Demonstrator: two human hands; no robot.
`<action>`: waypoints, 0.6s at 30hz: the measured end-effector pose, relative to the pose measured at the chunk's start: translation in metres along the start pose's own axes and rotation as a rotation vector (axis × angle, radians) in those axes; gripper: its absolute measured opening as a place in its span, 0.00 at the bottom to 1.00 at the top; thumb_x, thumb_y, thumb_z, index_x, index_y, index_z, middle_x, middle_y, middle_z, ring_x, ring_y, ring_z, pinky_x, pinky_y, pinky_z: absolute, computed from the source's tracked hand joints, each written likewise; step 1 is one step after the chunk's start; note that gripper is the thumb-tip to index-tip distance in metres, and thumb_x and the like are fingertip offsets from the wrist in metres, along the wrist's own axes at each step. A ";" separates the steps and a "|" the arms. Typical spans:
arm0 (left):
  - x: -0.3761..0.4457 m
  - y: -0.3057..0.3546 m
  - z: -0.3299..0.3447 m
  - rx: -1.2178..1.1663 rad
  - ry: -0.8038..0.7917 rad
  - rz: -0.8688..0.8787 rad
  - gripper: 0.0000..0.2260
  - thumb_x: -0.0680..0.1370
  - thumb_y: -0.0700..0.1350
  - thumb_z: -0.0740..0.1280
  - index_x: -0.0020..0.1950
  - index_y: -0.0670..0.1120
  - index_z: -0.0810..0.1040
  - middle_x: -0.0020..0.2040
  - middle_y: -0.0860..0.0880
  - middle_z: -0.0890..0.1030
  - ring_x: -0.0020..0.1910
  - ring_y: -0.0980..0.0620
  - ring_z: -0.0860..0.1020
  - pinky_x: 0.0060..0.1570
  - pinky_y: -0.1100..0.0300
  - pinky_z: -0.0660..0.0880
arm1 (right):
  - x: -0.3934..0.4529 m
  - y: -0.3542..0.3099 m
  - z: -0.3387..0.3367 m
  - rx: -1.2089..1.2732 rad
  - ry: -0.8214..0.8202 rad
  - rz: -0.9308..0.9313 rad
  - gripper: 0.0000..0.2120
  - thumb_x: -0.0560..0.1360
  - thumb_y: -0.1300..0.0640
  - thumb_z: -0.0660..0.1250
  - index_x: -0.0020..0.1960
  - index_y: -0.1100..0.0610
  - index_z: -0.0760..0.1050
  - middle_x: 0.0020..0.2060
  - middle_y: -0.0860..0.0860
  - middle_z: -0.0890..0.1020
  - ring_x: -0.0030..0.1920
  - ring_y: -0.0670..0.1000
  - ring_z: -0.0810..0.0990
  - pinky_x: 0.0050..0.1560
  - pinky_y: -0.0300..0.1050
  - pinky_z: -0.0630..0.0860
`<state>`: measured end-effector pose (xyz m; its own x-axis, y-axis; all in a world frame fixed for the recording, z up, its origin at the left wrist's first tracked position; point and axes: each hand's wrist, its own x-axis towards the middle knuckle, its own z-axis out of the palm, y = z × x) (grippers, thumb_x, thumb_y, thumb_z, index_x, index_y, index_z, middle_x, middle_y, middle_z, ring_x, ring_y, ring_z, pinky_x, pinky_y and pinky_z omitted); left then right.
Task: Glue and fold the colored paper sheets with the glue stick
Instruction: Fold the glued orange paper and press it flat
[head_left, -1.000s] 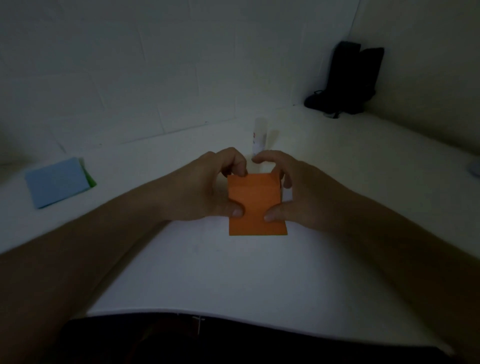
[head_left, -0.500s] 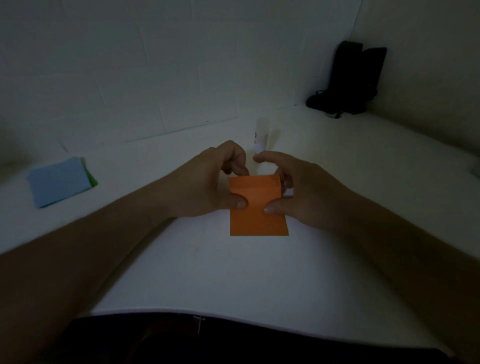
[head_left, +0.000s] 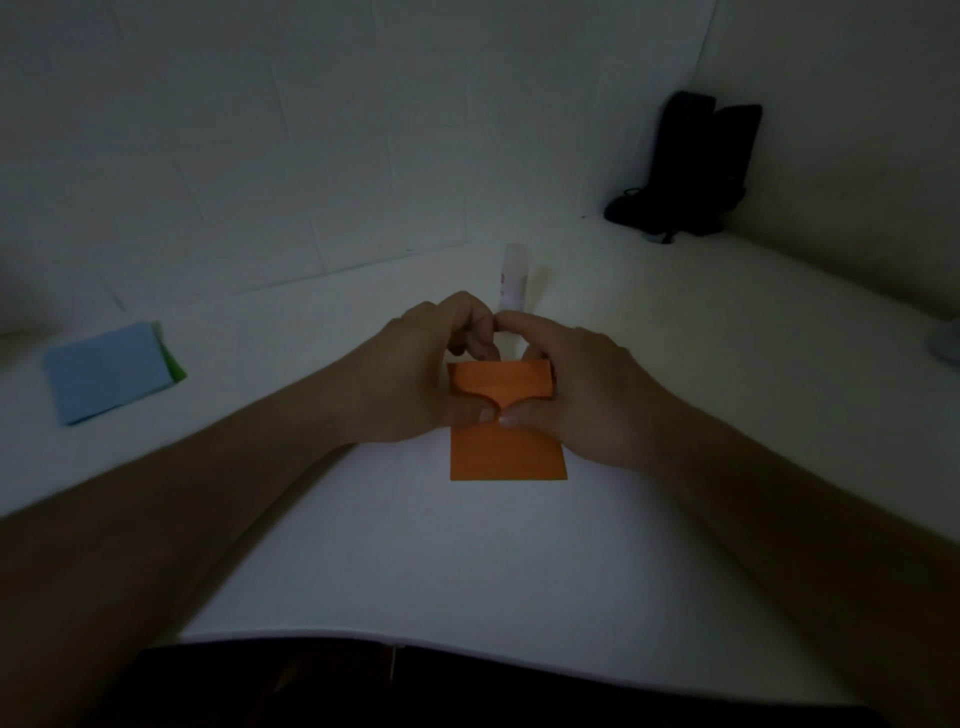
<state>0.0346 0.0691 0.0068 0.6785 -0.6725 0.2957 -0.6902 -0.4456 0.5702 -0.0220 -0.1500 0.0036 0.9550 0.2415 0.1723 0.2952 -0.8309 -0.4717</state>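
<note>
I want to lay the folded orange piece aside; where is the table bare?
The table is bare between the orange paper and its near edge, and at right towards the black object. It is also bare between the blue paper stack and the left hand. It is crowded around the right hand and glue stick.

A plain, dimly lit indoor corner, most like a bare desk nook at home or in an office. A smooth white tabletop meets pale block-patterned walls on two sides. A dark black device on a stand sits in the far corner, and a small stack of blue and green paper sheets lies at the left.
</note>
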 end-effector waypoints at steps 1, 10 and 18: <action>0.001 0.001 0.001 0.002 0.002 0.004 0.26 0.67 0.52 0.82 0.57 0.59 0.70 0.56 0.60 0.79 0.59 0.56 0.77 0.59 0.44 0.76 | 0.000 -0.001 0.002 0.004 0.002 -0.011 0.38 0.68 0.35 0.72 0.72 0.31 0.58 0.49 0.37 0.76 0.56 0.49 0.78 0.61 0.63 0.73; -0.002 -0.001 -0.001 0.009 -0.002 -0.010 0.25 0.69 0.51 0.81 0.58 0.57 0.71 0.55 0.61 0.79 0.58 0.57 0.77 0.57 0.45 0.77 | 0.001 0.003 -0.001 -0.035 0.007 0.029 0.40 0.70 0.36 0.73 0.76 0.36 0.59 0.52 0.39 0.76 0.58 0.51 0.78 0.63 0.63 0.73; -0.005 -0.005 -0.005 0.028 0.005 -0.020 0.24 0.67 0.56 0.78 0.57 0.59 0.69 0.53 0.63 0.81 0.57 0.59 0.77 0.58 0.45 0.76 | 0.000 0.008 -0.008 -0.124 0.024 0.077 0.41 0.72 0.38 0.74 0.78 0.36 0.57 0.56 0.43 0.77 0.60 0.52 0.75 0.65 0.62 0.70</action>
<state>0.0363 0.0776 0.0063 0.6935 -0.6601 0.2885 -0.6832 -0.4756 0.5542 -0.0204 -0.1603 0.0068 0.9733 0.1637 0.1607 0.2135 -0.9025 -0.3740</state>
